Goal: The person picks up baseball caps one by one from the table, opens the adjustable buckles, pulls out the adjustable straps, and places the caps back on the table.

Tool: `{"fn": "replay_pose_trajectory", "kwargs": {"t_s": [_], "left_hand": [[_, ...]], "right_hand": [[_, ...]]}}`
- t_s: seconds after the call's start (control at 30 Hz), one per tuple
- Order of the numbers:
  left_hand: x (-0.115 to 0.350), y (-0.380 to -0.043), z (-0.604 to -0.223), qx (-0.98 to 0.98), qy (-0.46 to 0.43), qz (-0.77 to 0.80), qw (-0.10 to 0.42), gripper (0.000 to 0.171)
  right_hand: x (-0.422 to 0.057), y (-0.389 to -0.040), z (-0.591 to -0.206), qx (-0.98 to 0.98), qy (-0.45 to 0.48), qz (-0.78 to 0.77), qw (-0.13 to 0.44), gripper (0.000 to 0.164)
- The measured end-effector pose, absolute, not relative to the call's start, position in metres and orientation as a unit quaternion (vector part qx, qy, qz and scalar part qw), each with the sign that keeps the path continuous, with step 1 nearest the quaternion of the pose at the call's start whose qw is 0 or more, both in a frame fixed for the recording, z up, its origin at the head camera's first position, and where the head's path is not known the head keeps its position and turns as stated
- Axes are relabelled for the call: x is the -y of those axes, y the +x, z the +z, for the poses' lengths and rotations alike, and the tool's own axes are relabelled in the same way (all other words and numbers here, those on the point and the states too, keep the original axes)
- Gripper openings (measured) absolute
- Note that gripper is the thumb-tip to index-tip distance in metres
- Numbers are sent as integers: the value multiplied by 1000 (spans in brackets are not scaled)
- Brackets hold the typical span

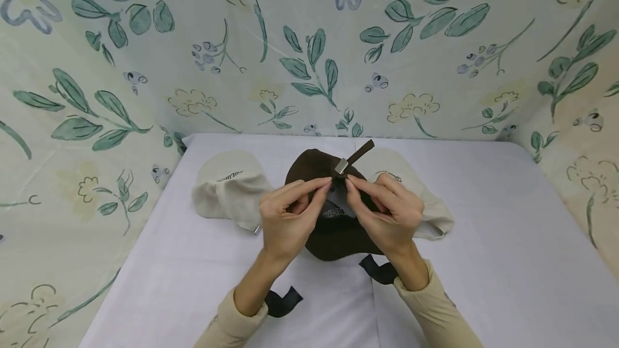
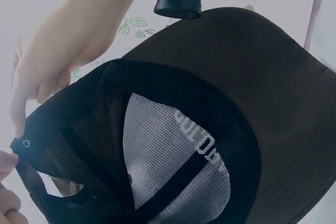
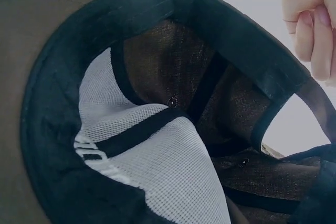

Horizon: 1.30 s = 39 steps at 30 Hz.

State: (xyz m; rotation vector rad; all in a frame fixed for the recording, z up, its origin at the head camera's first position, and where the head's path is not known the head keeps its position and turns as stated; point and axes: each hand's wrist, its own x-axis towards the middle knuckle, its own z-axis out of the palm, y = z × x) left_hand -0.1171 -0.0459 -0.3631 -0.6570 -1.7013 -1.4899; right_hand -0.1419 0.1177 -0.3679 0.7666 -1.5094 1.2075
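Observation:
A dark brown cap (image 1: pixel 329 243) is held in the middle of the head view, its inside facing me and its brim low. My left hand (image 1: pixel 287 227) pinches the back strap area between thumb and index finger. Beside it, my right hand (image 1: pixel 394 219) pinches the same area just right of the left fingertips. Above the fingertips sits a metal buckle (image 1: pixel 342 166), with the loose strap end (image 1: pixel 362 150) sticking up to the right. Both wrist views show the dark sweatband (image 2: pixel 244 145) and pale mesh lining (image 3: pixel 178 156) with lettering inside the crown.
A beige cap (image 1: pixel 229 187) lies on the white-covered table (image 1: pixel 508 240) at left. Another beige cap (image 1: pixel 435 214) lies behind my right hand, partly hidden. Dark wrist straps (image 1: pixel 285 302) hang at both wrists. Floral cloth (image 1: pixel 309 15) closes off the back and sides.

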Motion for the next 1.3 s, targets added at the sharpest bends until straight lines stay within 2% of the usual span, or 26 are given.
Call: {"fn": "replay_pose_trajectory", "kwargs": {"t_s": [0.57, 1.3], "left_hand": [[44, -117, -365, 681, -247, -586, 363, 9], [47, -115, -362, 685, -270, -578, 353, 11]], "right_hand": [[-116, -138, -366, 617, 324, 474, 537, 24], [-115, -141, -365, 609, 285, 482, 562, 12]]}}
